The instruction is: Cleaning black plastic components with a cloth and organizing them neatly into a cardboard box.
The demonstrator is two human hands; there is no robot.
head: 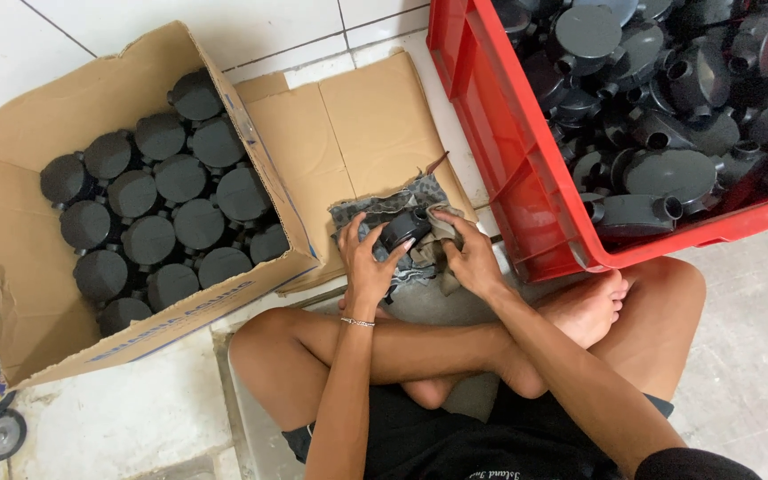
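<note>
From the head view, you sit cross-legged on the floor, and the red crate makes the handiest landmark: it stands just beside your right knee, heaped with dark grey round plastic fittings lying at all angles. Your two hands meet just to the left of the crate's near corner, over a sheet of flattened cardboard. Your left hand is curled partway closed, fingers and thumb wrapped around the lower left side of one dark round fitting, which it holds tilted above your shins. Your right hand is also partly closed, its fingertips pressing a grey patterned rag against the right side of that same fitting, so the piece sits between both hands, touching each. The rag spreads out beneath and behind the fitting, hanging onto the cardboard. Well to the left of the crate, beyond the flattened sheet, an open cardboard box holds more of the same fittings, set flat side up in neat, close rows. A thin bracelet circles your left wrist.
</note>
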